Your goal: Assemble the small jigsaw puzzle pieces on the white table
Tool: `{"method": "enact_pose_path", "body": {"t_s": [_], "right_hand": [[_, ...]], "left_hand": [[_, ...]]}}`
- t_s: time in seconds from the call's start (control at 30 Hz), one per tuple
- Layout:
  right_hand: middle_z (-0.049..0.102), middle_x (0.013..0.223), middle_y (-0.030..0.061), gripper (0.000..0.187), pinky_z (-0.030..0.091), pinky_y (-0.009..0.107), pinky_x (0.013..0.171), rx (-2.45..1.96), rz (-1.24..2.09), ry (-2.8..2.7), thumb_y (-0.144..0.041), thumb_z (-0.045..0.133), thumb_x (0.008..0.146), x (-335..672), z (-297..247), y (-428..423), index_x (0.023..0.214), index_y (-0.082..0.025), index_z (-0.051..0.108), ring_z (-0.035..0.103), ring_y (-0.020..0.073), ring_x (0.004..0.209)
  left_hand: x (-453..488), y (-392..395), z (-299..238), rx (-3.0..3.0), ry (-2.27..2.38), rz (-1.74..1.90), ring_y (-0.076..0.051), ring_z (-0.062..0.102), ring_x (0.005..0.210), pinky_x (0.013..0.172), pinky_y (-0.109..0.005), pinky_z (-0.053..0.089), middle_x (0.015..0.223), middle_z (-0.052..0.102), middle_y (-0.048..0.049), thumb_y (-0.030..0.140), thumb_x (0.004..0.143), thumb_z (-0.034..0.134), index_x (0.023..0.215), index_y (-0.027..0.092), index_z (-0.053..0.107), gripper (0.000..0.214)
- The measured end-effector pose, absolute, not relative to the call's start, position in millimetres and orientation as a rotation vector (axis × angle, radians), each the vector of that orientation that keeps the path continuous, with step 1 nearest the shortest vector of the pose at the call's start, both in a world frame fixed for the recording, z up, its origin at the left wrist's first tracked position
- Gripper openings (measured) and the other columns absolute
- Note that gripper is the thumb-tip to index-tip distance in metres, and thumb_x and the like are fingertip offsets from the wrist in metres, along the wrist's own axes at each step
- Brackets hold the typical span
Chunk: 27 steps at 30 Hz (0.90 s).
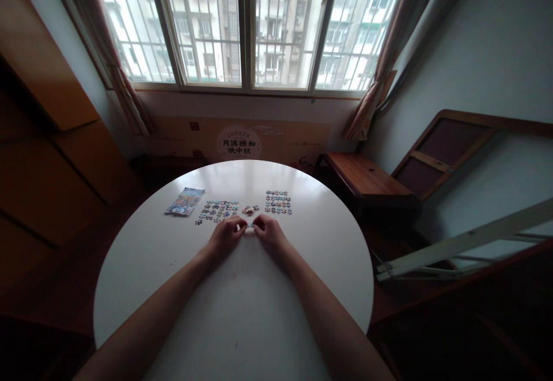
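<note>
A small light-blue jigsaw puzzle piece (250,225) is pinched between my two hands, low over the table. My left hand (227,232) is closed, with thumb and fingertips at the piece's left side. From the right, my right hand (269,231) pinches it in the same way. Just beyond the fingers lies a small pile of puzzle pieces (250,210). Spread-out rows of pieces (220,210) lie beyond my left hand. Neater rows of pieces (278,202) lie beyond my right hand. Whether it is one piece or two joined, I cannot tell.
All this rests on a round white table (242,300). A colourful printed sheet or packet (185,202) lies at its back left. Past the right edge stands a low wooden bench (367,174). Behind the table, a printed box (173,133) sits under a barred window.
</note>
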State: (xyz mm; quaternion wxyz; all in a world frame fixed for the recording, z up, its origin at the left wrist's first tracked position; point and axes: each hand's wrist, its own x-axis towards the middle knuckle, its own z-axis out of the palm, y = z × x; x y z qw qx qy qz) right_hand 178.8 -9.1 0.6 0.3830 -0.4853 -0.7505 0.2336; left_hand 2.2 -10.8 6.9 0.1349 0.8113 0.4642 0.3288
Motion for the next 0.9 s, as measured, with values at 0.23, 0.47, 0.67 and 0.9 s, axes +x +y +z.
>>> {"method": "enact_pose_path", "body": {"t_s": [0.23,0.47,0.67,0.9], "right_hand": [[0.059,0.069,0.0004,0.009,0.038,0.022,0.062,-1.229,0.592,-1.914,-0.016,0.053,0.076,178.9,1.2,-10.0,0.077,-0.015,0.061,0.05,0.0113,0.063],[0.059,0.069,0.0003,0.009,0.039,0.022,0.062,-1.23,0.594,-1.905,-0.016,0.053,0.076,179.0,0.8,-10.3,0.077,-0.015,0.062,0.05,0.0115,0.064],[0.058,0.068,0.0001,0.008,0.039,0.022,0.062,-1.227,0.592,-1.908,-0.015,0.053,0.075,178.9,2.0,-10.7,0.076,-0.016,0.061,0.05,0.0114,0.063],[0.059,0.069,0.0006,0.008,0.039,0.022,0.063,-1.233,0.6,-1.915,-0.015,0.053,0.075,179.5,3.1,-10.6,0.077,-0.016,0.062,0.05,0.0117,0.064]], "left_hand": [[2.0,-9.6,4.7,2.355,1.346,0.94,-0.01,0.054,0.06,0.06,-0.02,0.042,0.078,0.064,-0.0011,0.023,0.082,0.054,0.081,0.018,0.067,0.014],[2.2,-9.7,5.4,2.352,1.344,0.949,-0.01,0.054,0.062,0.061,-0.021,0.043,0.078,0.064,-0.0017,0.023,0.081,0.055,0.08,0.018,0.067,0.014],[2.0,-10.0,6.2,2.339,1.331,0.956,-0.011,0.054,0.062,0.061,-0.021,0.043,0.078,0.064,-0.0022,0.023,0.081,0.055,0.08,0.018,0.068,0.014],[2.4,-10.5,7.0,2.322,1.322,0.958,-0.01,0.054,0.062,0.061,-0.021,0.043,0.078,0.064,-0.0022,0.023,0.081,0.055,0.08,0.018,0.068,0.014]]}}
